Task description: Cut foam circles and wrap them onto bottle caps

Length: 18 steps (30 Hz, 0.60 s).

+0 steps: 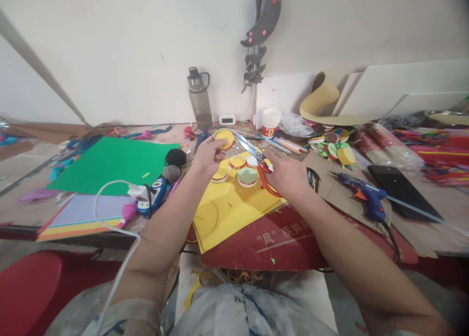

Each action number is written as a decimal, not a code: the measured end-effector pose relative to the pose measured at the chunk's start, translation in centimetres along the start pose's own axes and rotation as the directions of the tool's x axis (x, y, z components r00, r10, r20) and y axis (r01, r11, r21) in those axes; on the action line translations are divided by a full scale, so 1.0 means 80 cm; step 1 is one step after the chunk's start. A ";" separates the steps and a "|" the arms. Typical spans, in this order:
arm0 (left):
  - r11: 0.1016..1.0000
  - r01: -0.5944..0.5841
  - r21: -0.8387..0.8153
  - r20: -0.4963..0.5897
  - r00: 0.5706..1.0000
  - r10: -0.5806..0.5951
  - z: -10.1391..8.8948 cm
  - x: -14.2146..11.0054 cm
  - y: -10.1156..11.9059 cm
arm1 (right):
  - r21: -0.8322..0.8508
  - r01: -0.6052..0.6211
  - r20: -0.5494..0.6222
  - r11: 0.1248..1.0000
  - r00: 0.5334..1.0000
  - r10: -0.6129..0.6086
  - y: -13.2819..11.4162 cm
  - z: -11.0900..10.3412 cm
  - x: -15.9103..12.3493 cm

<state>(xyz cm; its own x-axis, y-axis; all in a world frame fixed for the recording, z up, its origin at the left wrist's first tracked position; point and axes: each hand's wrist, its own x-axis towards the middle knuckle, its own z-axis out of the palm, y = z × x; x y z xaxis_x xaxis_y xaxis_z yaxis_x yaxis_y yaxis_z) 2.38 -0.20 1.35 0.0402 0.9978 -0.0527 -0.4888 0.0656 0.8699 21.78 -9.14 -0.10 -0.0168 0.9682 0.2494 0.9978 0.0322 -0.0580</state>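
Observation:
My left hand (208, 156) is closed on a round yellow disc (224, 138) with a pale rim, held up above the table. In my right hand (284, 172) are scissors (252, 149) with red handles, their blades pointing left toward the disc's edge. Whether the blades touch the disc, I cannot tell. Below the hands, yellow paper sheets (234, 219) lie on a red board (271, 250). Several small round pieces rest on the yellow sheets, among them a green-topped one (247, 177) and a yellow one (238, 162).
Green paper (117, 162) and a white plug with cable (139, 193) lie left. A bottle (200, 101) and a paper cup (271, 123) stand at the back. To the right are a blue glue gun (368, 197), a black phone (405, 192) and bundled coloured sticks (445, 155).

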 end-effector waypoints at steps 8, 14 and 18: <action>1.000 0.002 0.010 -0.002 1.000 -0.002 0.002 -0.003 0.002 | -0.029 0.007 -0.024 1.000 1.000 -0.008 0.001 0.001 -0.002; 1.000 -0.015 0.024 0.014 1.000 0.015 0.000 -0.002 0.001 | -0.043 0.017 -0.037 0.999 0.999 -0.018 0.000 0.002 -0.002; 0.999 -0.016 0.033 0.014 1.000 0.016 -0.001 0.002 -0.001 | -0.041 0.005 -0.017 0.999 1.000 -0.006 0.001 0.004 0.000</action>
<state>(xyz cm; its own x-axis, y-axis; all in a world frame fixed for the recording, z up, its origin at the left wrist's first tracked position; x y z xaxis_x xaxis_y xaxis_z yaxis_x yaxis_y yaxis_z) 2.32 -0.06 1.23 0.0445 0.9985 -0.0320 -0.4603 0.0489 0.8864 21.81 -9.03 -0.37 -0.0212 0.9637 0.2661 0.9995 0.0267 -0.0170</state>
